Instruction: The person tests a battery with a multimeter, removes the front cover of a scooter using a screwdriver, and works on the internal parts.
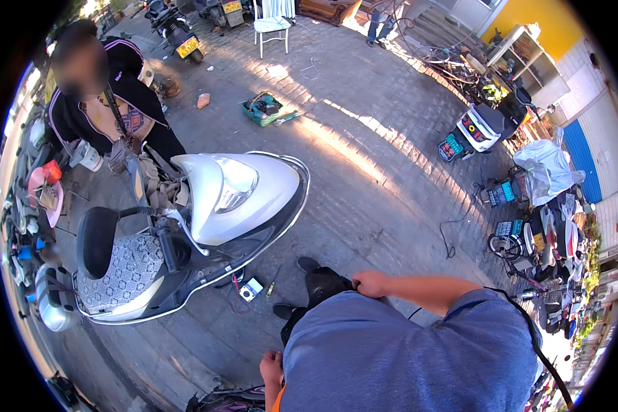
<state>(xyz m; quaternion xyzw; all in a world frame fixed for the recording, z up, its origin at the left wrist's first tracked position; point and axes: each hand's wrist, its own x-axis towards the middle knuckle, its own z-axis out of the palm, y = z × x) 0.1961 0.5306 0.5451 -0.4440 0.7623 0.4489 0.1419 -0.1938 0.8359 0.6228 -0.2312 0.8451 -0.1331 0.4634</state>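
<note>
My right hand [371, 283] is closed at the front of my dark trousers, by the hem of my blue shirt; what its fingers grip, if anything, is hidden. At the lower edge, my left hand [271, 368] has curled fingers, and I cannot make out whether it holds anything. A white scooter [254, 213] with a patterned seat cover [120, 275] stands in front of me. On the ground between it and my shoes lie a small white box-shaped device [251, 289] with a red wire and a thin yellow tool [271, 288], apparently a screwdriver.
Another person [110, 103] in a dark striped jacket is beyond the scooter. A green tray of tools [262, 108] and a brick-like lump [203, 101] lie on the paving. A white chair [273, 26] stands farther back. Parked scooters [484, 127] and a grey plastic cover [546, 168] line the right.
</note>
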